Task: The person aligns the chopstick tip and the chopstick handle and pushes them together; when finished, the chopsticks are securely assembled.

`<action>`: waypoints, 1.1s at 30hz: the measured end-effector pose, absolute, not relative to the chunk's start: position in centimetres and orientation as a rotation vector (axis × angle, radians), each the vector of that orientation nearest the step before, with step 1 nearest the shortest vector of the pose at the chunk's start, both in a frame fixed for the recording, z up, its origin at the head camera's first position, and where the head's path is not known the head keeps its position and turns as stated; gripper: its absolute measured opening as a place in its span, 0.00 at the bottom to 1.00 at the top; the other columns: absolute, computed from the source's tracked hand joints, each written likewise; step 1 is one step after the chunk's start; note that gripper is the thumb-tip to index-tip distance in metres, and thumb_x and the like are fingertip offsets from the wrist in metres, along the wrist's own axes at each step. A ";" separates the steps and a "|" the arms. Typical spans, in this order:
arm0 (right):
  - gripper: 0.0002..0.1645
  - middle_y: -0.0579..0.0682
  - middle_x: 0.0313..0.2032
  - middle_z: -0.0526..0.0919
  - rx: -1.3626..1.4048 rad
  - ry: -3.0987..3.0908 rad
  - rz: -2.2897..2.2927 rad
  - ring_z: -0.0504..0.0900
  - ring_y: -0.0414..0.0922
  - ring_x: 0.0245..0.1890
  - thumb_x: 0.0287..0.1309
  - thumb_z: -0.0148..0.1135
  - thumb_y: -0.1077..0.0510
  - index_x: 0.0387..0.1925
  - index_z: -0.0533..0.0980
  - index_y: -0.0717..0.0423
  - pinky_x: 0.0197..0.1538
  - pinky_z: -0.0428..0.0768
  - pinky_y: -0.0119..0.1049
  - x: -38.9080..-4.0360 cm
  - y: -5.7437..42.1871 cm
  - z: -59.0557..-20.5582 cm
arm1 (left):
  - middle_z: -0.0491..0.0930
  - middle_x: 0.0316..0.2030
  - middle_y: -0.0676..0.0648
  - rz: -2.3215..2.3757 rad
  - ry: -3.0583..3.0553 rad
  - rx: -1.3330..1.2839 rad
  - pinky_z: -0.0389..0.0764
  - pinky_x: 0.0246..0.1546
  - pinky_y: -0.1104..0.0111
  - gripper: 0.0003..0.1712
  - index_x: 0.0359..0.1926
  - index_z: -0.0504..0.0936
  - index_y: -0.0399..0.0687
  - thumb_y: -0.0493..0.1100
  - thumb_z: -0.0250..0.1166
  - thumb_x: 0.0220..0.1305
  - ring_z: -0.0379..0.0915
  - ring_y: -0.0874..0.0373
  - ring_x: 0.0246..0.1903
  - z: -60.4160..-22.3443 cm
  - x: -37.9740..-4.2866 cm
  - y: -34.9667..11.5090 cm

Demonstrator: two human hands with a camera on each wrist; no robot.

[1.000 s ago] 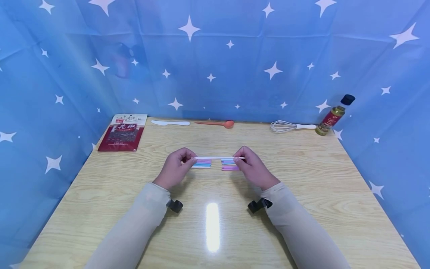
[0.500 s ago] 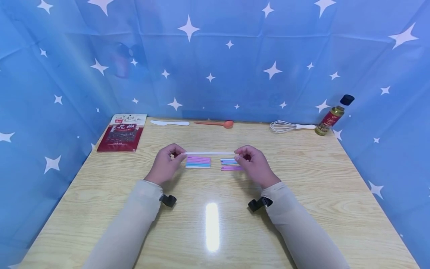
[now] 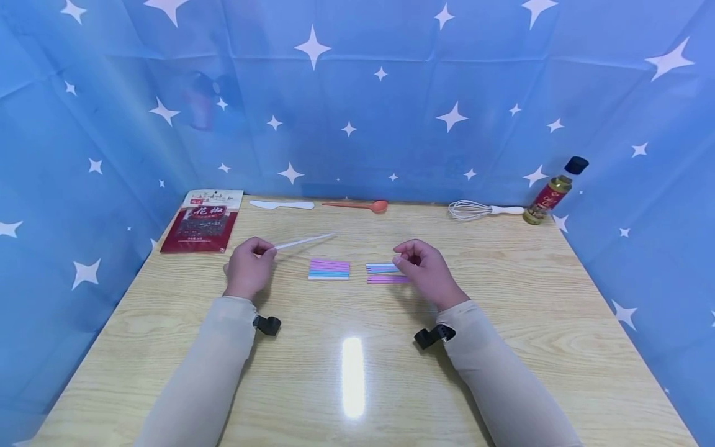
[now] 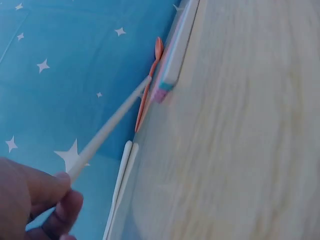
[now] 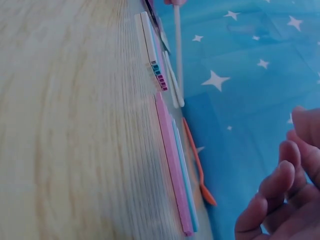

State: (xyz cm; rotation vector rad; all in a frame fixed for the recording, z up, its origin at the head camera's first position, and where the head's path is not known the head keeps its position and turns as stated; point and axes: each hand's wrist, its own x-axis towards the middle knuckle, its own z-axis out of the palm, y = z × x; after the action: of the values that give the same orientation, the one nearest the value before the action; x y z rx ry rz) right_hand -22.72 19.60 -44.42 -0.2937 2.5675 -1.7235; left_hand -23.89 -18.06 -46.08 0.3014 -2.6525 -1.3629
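Observation:
My left hand (image 3: 249, 267) pinches one end of a thin white stick (image 3: 304, 241) between thumb and fingers. Its free end points right and slightly away, above the wooden table. In the left wrist view the stick (image 4: 107, 127) crosses in front of the orange spoon (image 4: 150, 82). My right hand (image 3: 426, 273) holds nothing, its fingers loosely bent over the right group of sticks. That group has white and blue sticks (image 3: 382, 269) and, set slightly apart, pink sticks (image 3: 385, 280). Between the hands lies a row of pink, blue and white sticks (image 3: 329, 269), side by side.
Along the table's back edge lie a red spice packet (image 3: 201, 225), a white knife (image 3: 282, 204), the orange spoon and a whisk (image 3: 485, 210). A bottle with a black cap (image 3: 548, 197) stands at the right. Behind hangs a blue star-patterned cloth (image 3: 402, 149).
Both hands held the white stick level at first. My right hand has let go and stayed nearly in place, while my left hand has carried the stick leftward, its free end now angled away.

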 end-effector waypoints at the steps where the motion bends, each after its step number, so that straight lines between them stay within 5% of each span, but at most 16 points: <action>1: 0.18 0.52 0.39 0.77 -0.293 2.567 -1.723 0.74 0.50 0.39 0.74 0.64 0.57 0.57 0.78 0.65 0.42 0.75 0.33 -22.7 19.6 -44.4 | 0.84 0.44 0.44 -1.352 -2.669 0.323 0.53 0.64 0.40 0.08 0.47 0.85 0.48 0.47 0.64 0.76 0.76 0.44 0.43 -46.0 -23.9 -18.1; 10: 0.19 0.53 0.39 0.78 -0.311 2.560 -1.734 0.74 0.49 0.39 0.73 0.65 0.57 0.57 0.77 0.66 0.42 0.75 0.33 -22.7 19.6 -44.4 | 0.81 0.38 0.45 -1.290 -2.790 0.512 0.54 0.56 0.41 0.10 0.46 0.86 0.50 0.49 0.64 0.75 0.72 0.46 0.36 -45.9 -23.6 -18.5; 18: 0.18 0.52 0.37 0.76 -0.235 2.600 -1.628 0.73 0.49 0.36 0.72 0.67 0.56 0.55 0.80 0.63 0.38 0.74 0.36 -22.8 19.9 -44.5 | 0.83 0.43 0.43 -1.281 -2.807 0.561 0.56 0.57 0.40 0.12 0.50 0.87 0.49 0.47 0.61 0.76 0.74 0.44 0.40 -45.9 -23.5 -18.5; 33: 0.26 0.53 0.34 0.74 -0.199 2.633 -1.093 0.69 0.48 0.31 0.72 0.66 0.52 0.68 0.78 0.49 0.35 0.69 0.41 -23.4 20.6 -45.1 | 0.78 0.31 0.49 -1.176 -2.985 -0.252 0.64 0.51 0.51 0.09 0.50 0.89 0.53 0.44 0.65 0.75 0.70 0.52 0.32 -45.2 -22.5 -14.3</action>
State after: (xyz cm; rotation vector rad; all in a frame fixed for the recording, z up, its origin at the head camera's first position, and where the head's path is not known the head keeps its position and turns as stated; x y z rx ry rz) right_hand -23.37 20.60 -45.13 -0.1990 2.6331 -1.0927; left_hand -22.52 -14.31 -45.21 -0.2522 -2.9848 -1.1762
